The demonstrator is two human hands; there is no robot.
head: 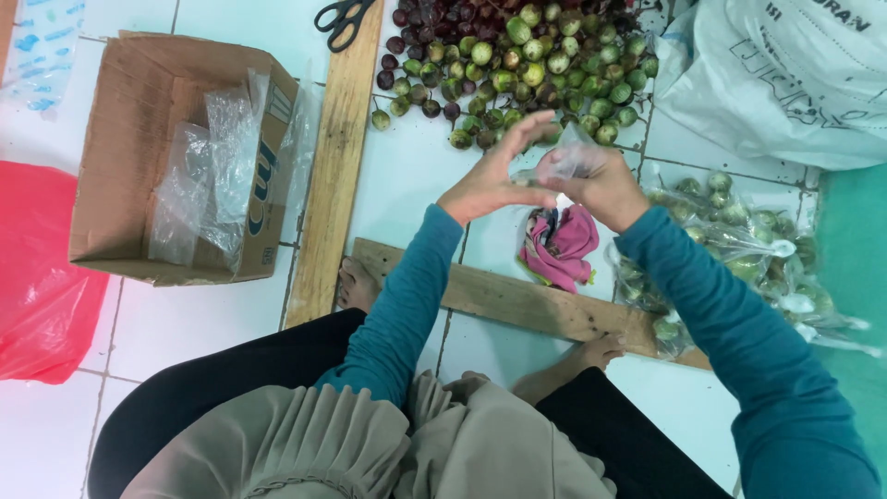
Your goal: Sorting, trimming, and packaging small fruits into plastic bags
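My hands, left and right, together pinch a clear bag just below the fruit pile. Filled bags lie right of it; most fruit remains loose.

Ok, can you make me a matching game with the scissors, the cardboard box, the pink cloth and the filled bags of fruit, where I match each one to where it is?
Things:
1. scissors
2. cardboard box
3. pink cloth
4. filled bags of fruit

Places:
A. on the floor right under the two hands
B. at the top end of the long wooden plank
C. on the right, beside the right arm
D. on the left, with clear plastic bags inside

Pairs: 1-B, 2-D, 3-A, 4-C
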